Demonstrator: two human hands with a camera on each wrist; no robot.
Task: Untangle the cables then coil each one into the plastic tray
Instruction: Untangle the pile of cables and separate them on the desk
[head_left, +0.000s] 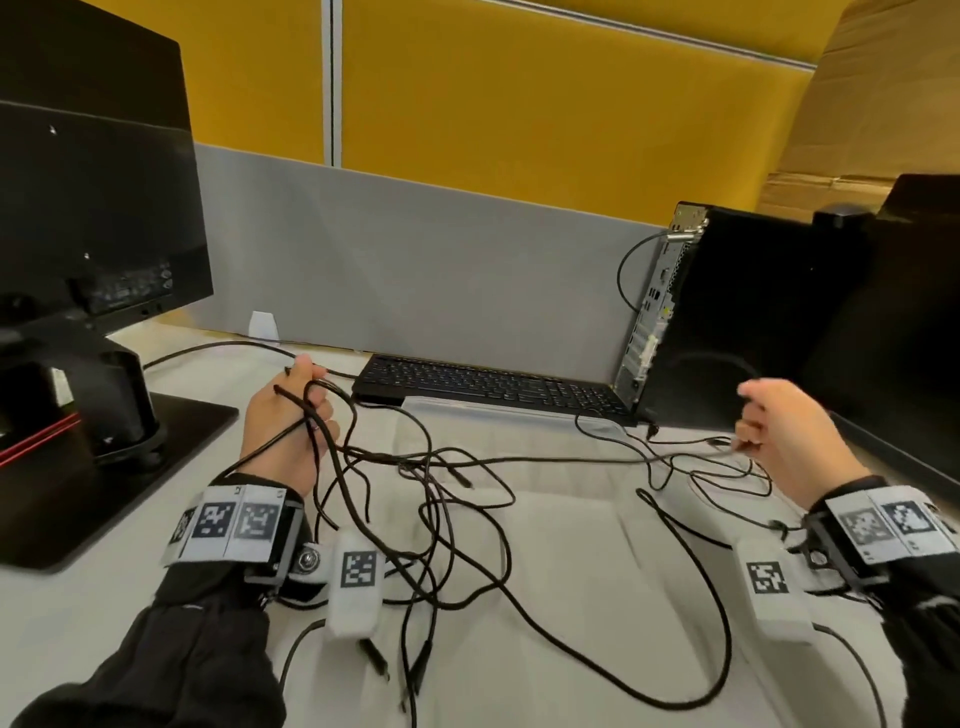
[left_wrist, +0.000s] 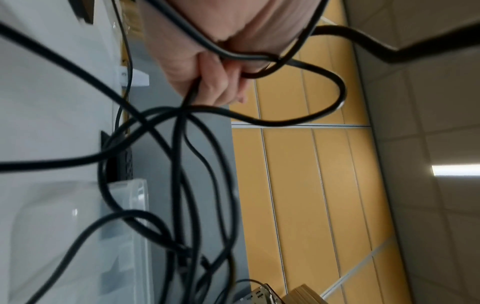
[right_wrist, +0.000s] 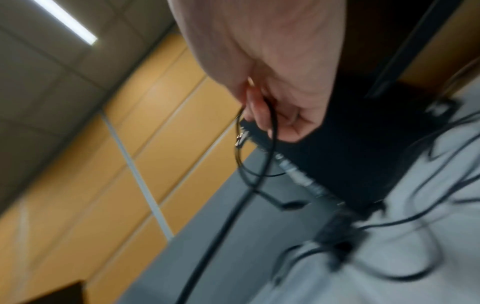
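Observation:
A tangle of black cables (head_left: 415, 460) lies spread over a clear plastic tray (head_left: 519, 408) in the middle of the white desk. My left hand (head_left: 311, 384) is raised at the tray's far left corner and grips several cable loops; in the left wrist view its fingers (left_wrist: 215, 82) curl round the cables (left_wrist: 182, 185) above the tray (left_wrist: 137, 197). My right hand (head_left: 750, 421) is at the right, fist closed on a thin black cable (head_left: 545, 459) that runs nearly straight across towards the left hand. In the blurred right wrist view the right hand (right_wrist: 272, 115) pinches that cable (right_wrist: 270, 156).
A monitor (head_left: 93, 208) on a black stand (head_left: 130, 457) fills the left. A black keyboard (head_left: 493, 384) lies just behind the tray. A black PC tower (head_left: 753, 312) stands at the right, behind the right hand. A grey partition (head_left: 415, 260) closes the back.

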